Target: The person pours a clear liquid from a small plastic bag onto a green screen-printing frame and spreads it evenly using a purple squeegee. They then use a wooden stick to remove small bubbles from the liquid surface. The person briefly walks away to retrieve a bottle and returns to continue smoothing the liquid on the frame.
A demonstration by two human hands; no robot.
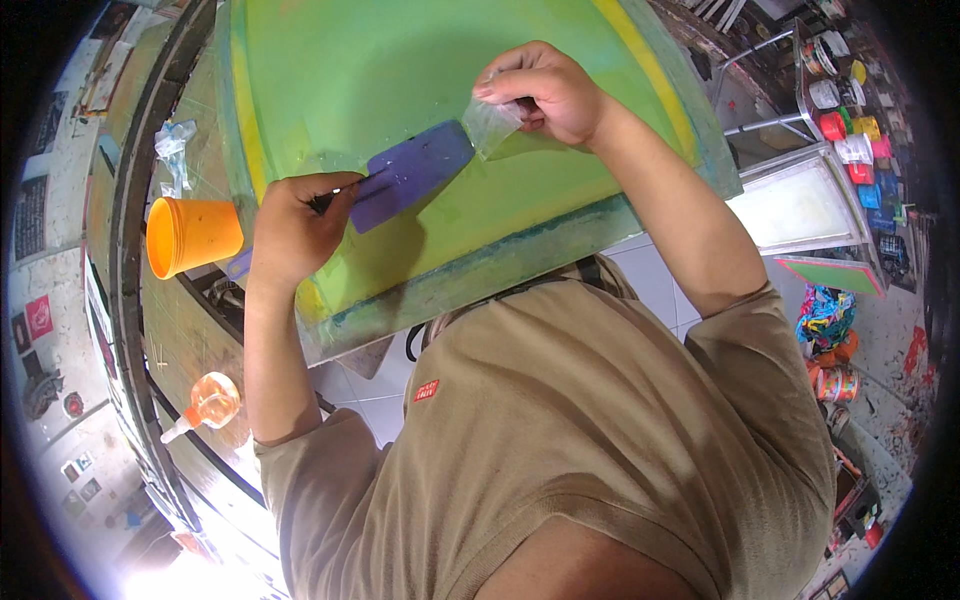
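My left hand is closed round a flat purple paddle; a bit of its handle shows past the wrist. Along the paddle lies a thin dark tool with a silvery band, pinned under my thumb; it looks like a small brush. My right hand pinches a crumpled piece of clear plastic just beyond the paddle's far end. Both hands are above a large green panel with yellow strips down its sides.
On the wooden surface to the left stand stacked orange cups, a crumpled clear plastic wrapper and a clear bottle with an orange nozzle. Several colourful tubs and a white-panelled frame are at the right.
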